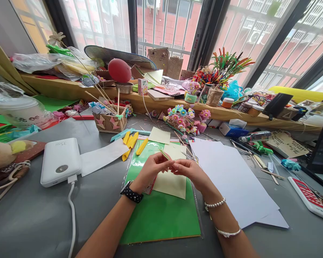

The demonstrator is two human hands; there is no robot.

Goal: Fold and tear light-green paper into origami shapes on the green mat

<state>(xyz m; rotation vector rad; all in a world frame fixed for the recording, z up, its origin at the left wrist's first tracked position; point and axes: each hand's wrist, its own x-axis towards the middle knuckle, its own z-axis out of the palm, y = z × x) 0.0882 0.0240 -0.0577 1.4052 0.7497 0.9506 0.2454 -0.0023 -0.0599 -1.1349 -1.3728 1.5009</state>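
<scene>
My left hand [153, 167] is closed, pinching a thin, pale green folded paper strip [164, 154] that sticks up past the fingertips. Against it comes my right hand [192, 172], its thumb and fingers pressed together at the lower end of the strip, which the fingers mostly hide. Beneath both hands lie pale yellow paper sheets [172, 186] on a pack of green paper [161, 218]. Scissors [195, 158] rest just beyond my right hand. A small red-and-white patterned piece shows partly under my left hand.
Folded yellow paper strips [130, 141] lie beyond my left hand. A white power bank [60, 161] with a cable stands at left. White paper sheets [231, 182] spread to the right. Behind are a basket [110, 123] with sticks, crocheted flowers [181, 116] and a cluttered ledge.
</scene>
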